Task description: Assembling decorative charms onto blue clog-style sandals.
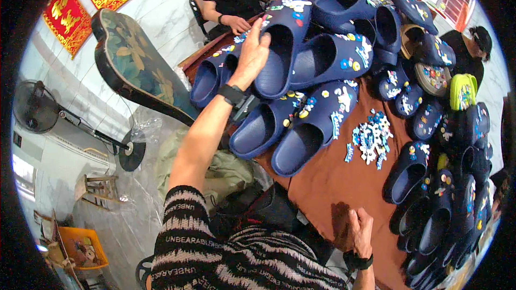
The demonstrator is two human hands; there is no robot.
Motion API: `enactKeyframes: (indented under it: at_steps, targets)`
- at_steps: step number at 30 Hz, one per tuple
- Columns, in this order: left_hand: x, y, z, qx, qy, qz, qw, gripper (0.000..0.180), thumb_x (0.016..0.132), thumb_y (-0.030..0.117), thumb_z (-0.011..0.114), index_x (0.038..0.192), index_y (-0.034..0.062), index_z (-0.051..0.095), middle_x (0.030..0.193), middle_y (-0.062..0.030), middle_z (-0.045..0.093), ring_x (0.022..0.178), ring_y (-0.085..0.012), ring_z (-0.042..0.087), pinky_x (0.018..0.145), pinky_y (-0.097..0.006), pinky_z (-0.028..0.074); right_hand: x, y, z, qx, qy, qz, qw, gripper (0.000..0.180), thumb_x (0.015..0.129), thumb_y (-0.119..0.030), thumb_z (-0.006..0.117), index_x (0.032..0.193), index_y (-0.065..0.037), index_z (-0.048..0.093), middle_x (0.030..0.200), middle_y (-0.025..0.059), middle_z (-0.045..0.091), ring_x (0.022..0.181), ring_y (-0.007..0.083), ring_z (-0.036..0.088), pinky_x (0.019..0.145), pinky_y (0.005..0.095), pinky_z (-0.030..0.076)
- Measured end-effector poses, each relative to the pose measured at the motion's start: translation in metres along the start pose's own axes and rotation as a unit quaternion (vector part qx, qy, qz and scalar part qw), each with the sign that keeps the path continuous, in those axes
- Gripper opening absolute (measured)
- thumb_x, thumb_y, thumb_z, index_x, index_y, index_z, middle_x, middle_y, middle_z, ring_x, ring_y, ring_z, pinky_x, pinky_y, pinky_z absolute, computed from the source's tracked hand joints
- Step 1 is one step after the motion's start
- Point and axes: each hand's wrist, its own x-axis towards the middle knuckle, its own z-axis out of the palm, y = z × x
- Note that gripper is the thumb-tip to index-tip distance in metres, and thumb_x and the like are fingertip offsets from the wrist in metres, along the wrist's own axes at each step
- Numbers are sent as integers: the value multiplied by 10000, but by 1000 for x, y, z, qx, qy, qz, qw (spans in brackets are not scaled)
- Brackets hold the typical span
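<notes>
Marbled wall [166,16], wooden stool [101,189]

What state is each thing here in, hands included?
Left hand: raised against the large navy clog; firmness of grip unclear.
Large navy clog: empty, charms fitted on its upper.
Right hand: fingers curled, nothing visible in it, over the brown cloth.
Loose charms: heaped on the brown cloth.
Brown cloth: spread out.
Floor fan: upright; running or not, can't tell.
Orange crate: open-topped, things inside.
Wooden stool: upright.

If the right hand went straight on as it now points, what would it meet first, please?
Across the brown cloth, the right hand would probably meet the charms first, though its height is unclear and it might pass above them.
</notes>
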Motion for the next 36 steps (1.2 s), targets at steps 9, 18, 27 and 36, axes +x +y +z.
enactKeyframes:
  at_steps: [9,18,27,36]
  targets:
    - [-17,6,-61,52,76,65,994,521,963,136,523,1469,52,437,1436,-206,522,1363,-311,472,1144,-368,326,1,0,7,16,-1,-11,1000,278,980,-219,609,890,43,633,712,152,582,647,245,532,609,374,429]
    - [29,-92,-177,349,122,4,929,509,948,103,551,1447,187,492,1351,-195,590,1242,-390,559,1028,-440,447,-4,8,4,29,2,67,997,293,988,-214,602,873,55,627,701,125,567,657,190,505,613,364,423]
    - [15,-214,-145,329,-59,-125,934,647,904,244,665,1498,239,405,1384,-241,557,1309,-394,511,1078,-473,403,-15,12,6,2,14,69,998,325,971,-217,611,782,37,533,649,135,465,618,209,411,574,386,375]
    - [11,-213,-149,291,-100,-102,946,828,900,357,683,1502,-67,305,1518,-289,385,1430,-382,353,1173,-405,290,1,7,-3,5,81,-23,996,267,953,-211,616,865,41,610,755,243,560,672,341,574,630,433,451]
